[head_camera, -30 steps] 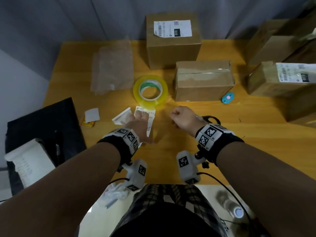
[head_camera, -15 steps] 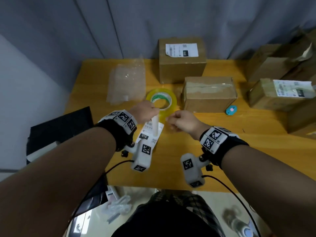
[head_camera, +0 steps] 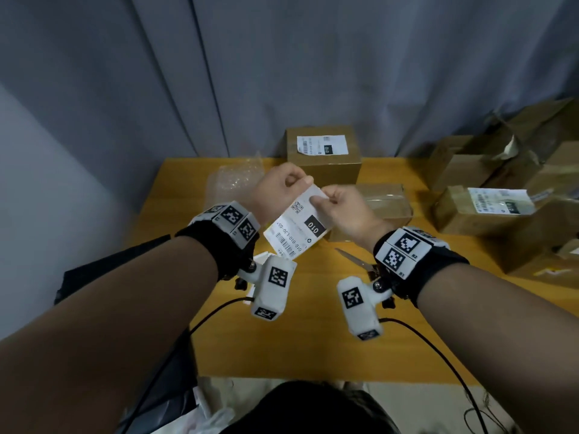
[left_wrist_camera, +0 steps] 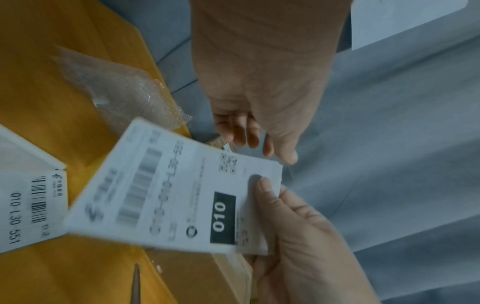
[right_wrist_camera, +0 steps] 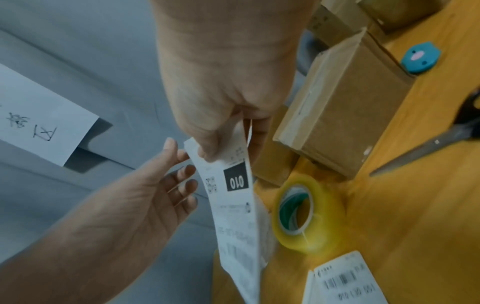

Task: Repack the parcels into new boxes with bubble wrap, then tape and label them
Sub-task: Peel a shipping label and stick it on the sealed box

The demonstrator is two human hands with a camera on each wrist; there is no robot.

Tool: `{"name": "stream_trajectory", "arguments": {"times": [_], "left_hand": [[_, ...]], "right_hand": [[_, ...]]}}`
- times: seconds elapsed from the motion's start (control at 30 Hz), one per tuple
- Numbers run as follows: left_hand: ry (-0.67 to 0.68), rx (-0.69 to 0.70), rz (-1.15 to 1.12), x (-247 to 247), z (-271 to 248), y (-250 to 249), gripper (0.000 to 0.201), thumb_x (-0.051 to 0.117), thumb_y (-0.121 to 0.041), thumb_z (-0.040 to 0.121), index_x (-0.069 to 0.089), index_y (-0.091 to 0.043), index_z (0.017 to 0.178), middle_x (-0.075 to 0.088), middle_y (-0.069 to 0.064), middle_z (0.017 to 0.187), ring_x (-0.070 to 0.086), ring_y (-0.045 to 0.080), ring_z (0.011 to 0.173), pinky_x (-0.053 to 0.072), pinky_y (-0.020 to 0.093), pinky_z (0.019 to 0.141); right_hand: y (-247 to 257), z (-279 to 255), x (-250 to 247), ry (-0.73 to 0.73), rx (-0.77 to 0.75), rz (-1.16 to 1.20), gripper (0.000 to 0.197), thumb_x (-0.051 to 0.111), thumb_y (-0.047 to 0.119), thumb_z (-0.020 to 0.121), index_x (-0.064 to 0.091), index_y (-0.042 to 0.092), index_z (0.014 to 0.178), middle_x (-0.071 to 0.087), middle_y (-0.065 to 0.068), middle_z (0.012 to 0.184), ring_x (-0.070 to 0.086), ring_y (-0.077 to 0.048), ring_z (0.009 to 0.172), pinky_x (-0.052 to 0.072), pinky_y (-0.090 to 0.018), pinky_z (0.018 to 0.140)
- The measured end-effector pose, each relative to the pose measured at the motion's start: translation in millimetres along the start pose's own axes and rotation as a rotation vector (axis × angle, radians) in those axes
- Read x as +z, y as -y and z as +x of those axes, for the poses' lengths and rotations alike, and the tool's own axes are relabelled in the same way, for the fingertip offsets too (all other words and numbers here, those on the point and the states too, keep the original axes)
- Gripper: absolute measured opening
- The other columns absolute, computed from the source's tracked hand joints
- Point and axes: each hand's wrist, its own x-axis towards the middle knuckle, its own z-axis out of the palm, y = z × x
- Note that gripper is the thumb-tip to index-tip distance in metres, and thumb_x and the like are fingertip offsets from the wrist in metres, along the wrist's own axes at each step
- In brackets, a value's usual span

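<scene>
A white shipping label [head_camera: 297, 228] marked 010 is held up in the air over the yellow table [head_camera: 313, 339]. My right hand [head_camera: 319, 200] pinches its upper edge, thumb on the printed face [right_wrist_camera: 210, 156]. My left hand [head_camera: 300, 180] is at the label's top corner with fairly straight fingers [right_wrist_camera: 187, 172] against the edge and the thumb just clear of it [left_wrist_camera: 275, 156]. Behind the hands lies a plain taped box [head_camera: 385, 205]. A box with a 010 label [head_camera: 322, 158] stands at the back.
Bubble wrap [head_camera: 238, 177] lies at the back left. A yellow tape roll [right_wrist_camera: 303, 214] sits below the hands, with scissors [head_camera: 354, 260] to its right and spare labels [left_wrist_camera: 26, 205] on the table. Several brown boxes [head_camera: 482, 211] crowd the right side. A blue disc [right_wrist_camera: 420, 57] lies beside the plain box.
The label came off the table and rose with both hands. My right hand, empty a second ago, now pinches it. The view has tilted upward.
</scene>
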Motion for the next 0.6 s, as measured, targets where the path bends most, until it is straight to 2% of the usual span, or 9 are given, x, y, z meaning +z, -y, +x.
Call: {"name": "stream_trajectory", "arguments": {"times": [0.1,0.13,0.2,0.27,0.37,0.47,0.53,0.6], "left_hand": [[0.092,0.035,-0.009,-2.9,2.0,-7.7,0.015,0.058,-0.027,0.093,0.064,-0.015,0.1,0.067,0.001,0.097,0.061,0.01,0.087,0.046,0.017,0.072],[0.098,0.032,-0.015,-3.1,3.1,-8.8,0.013,0.059,-0.026,0.092,0.064,-0.015,0.097,0.067,0.002,0.096,0.061,0.011,0.088,0.047,0.018,0.074],[0.098,0.016,-0.016,-3.0,4.9,-11.8,0.011,0.061,-0.025,0.091,0.065,-0.015,0.094,0.068,0.004,0.096,0.062,0.014,0.09,0.049,0.023,0.079],[0.119,-0.002,-0.051,-3.0,5.5,-14.4,0.012,0.061,-0.023,0.09,0.066,-0.013,0.094,0.069,0.006,0.094,0.062,0.015,0.086,0.05,0.026,0.079],[0.161,-0.064,-0.109,-5.5,4.8,-19.0,0.01,0.058,-0.016,0.092,0.064,-0.008,0.095,0.066,0.004,0.083,0.059,0.01,0.072,0.049,0.019,0.067],[0.219,-0.132,-0.199,-7.8,3.7,-21.1,0.007,0.057,-0.01,0.091,0.062,-0.005,0.093,0.066,0.006,0.079,0.061,0.011,0.069,0.051,0.018,0.064],[0.23,-0.166,-0.291,-9.1,2.7,-22.2,0.006,0.056,-0.008,0.092,0.061,-0.005,0.09,0.065,0.008,0.079,0.062,0.012,0.069,0.053,0.018,0.065],[0.195,-0.182,-0.372,-9.1,2.4,-23.3,0.007,0.055,-0.007,0.093,0.059,-0.006,0.087,0.065,0.009,0.079,0.064,0.011,0.069,0.055,0.018,0.067]], "right_hand": [[6.8,3.3,-13.5,0.04,0.021,-0.135,0.021,0.054,0.014,0.096,0.065,-0.002,0.087,0.067,-0.006,0.08,0.061,-0.007,0.063,0.048,-0.015,0.053],[9.0,4.0,-17.4,0.062,0.018,-0.178,0.02,0.055,0.014,0.096,0.065,-0.002,0.088,0.068,-0.006,0.081,0.062,-0.009,0.066,0.047,-0.013,0.054],[13.1,5.4,-23.9,0.099,0.009,-0.251,0.02,0.055,0.015,0.095,0.063,0.007,0.079,0.066,-0.001,0.078,0.059,-0.007,0.067,0.046,-0.009,0.052],[15.3,6.8,-27.5,0.096,-0.006,-0.306,0.018,0.058,0.016,0.094,0.061,0.01,0.077,0.065,-0.001,0.078,0.058,-0.006,0.068,0.046,-0.012,0.056],[16.9,7.7,-32.5,0.031,-0.05,-0.259,0.004,0.063,0.014,0.09,0.063,0.012,0.087,0.065,0.0,0.084,0.06,-0.009,0.075,0.05,-0.019,0.066],[17.5,9.3,-37.4,0.039,-0.064,-0.237,0.007,0.065,0.014,0.089,0.063,0.018,0.083,0.064,0.003,0.087,0.06,-0.01,0.082,0.049,-0.026,0.077],[16.5,11.9,-38.2,-0.041,-0.111,-0.401,0.005,0.068,0.022,0.087,0.064,0.022,0.09,0.057,0.007,0.1,0.05,-0.009,0.095,0.04,-0.029,0.09],[16.2,13.2,-36.2,-0.228,-0.189,-0.563,0.019,0.07,0.03,0.083,0.06,0.027,0.098,0.043,0.011,0.108,0.035,-0.007,0.105,0.028,-0.027,0.096]]}}
